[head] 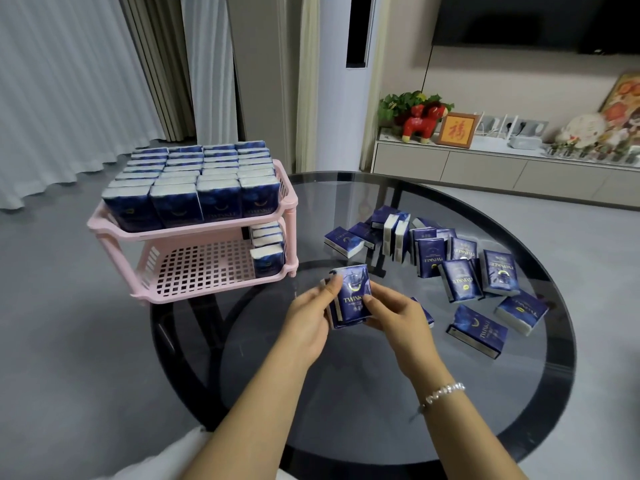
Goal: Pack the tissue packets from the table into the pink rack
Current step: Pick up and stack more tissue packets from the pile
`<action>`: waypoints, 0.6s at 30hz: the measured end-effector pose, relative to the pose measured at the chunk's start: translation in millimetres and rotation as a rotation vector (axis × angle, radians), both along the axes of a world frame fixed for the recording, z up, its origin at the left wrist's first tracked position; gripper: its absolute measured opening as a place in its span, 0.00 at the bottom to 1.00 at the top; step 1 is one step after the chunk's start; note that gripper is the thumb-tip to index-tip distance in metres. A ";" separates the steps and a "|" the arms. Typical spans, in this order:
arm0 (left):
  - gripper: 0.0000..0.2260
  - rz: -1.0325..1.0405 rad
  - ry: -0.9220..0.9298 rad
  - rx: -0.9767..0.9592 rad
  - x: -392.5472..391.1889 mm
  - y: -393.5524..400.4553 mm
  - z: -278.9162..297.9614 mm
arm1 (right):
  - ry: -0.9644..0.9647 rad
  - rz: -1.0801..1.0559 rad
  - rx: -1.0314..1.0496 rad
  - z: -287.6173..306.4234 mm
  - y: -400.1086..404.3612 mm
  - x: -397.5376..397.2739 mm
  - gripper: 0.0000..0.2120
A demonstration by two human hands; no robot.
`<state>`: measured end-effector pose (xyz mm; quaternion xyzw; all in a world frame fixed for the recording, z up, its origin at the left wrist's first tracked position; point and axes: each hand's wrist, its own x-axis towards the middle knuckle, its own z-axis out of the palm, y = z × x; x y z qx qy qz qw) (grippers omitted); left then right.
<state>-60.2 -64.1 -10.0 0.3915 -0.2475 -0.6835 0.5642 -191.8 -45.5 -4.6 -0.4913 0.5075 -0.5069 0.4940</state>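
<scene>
I had a small stack of tissue packets (350,299) held between both hands above the near-left part of the round glass bench (346,427). My left hand (313,315) gripped the stack's left side, thumb curled over the top corner; my right hand (394,315) pinched its right side, thumb on the front face. The front packet read "TWINKLE" in pale letters under a gold crescent. How many packets sat behind it I could not tell, perhaps two or three.

The pink rack (194,233) stood at the bench's left edge, part of its base overhanging the rim. Its upper tier was packed full with upright packets (194,188) in four rows, the front ones also marked "TWINKLE". The lower tier (204,268) held only one row of packets (268,251) against its right wall; the rest of its slotted floor lay bare and its front side was open toward me.

The loose packets (453,268) were scattered across the bench's right half, some standing, some flat, a few close to the far-right rim. Bare glass lay between my hands and the rack.

A bracelet (441,393) circled my right wrist. Behind, a low cabinet (485,168) carried a red toy horse (420,121) and a framed character (455,129).
</scene>
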 end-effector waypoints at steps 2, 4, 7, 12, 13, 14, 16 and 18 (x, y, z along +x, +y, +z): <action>0.13 -0.043 -0.041 -0.038 -4.4 1.1 -1.8 | 0.035 0.008 0.004 -1.2 0.7 -3.6 0.13; 0.09 -0.048 -0.079 -0.026 -7.3 0.8 -4.9 | 0.080 0.010 0.020 -3.6 0.1 -8.6 0.13; 0.08 -0.006 -0.076 0.029 -9.9 -0.3 -7.9 | 0.199 -0.090 0.012 -3.1 -3.8 -22.8 0.12; 0.02 0.059 -0.108 0.029 -11.0 -1.4 -10.1 | 0.832 -0.164 0.083 6.4 -20.5 -62.1 0.20; 0.02 0.067 -0.123 0.030 -10.7 -1.2 -10.6 | 0.948 -0.096 0.123 6.2 -24.9 -67.6 0.23; 0.02 0.070 -0.132 0.032 -10.6 -1.1 -11.0 | 1.031 -0.015 0.155 7.0 -28.4 -71.2 0.27; 0.01 0.068 -0.137 0.037 -10.8 -1.2 -11.8 | 1.077 0.144 0.198 9.3 -33.4 -74.6 0.30; 0.02 0.066 -0.135 0.039 -10.7 -1.3 -12.4 | 1.074 0.256 0.215 10.6 -37.0 -75.9 0.30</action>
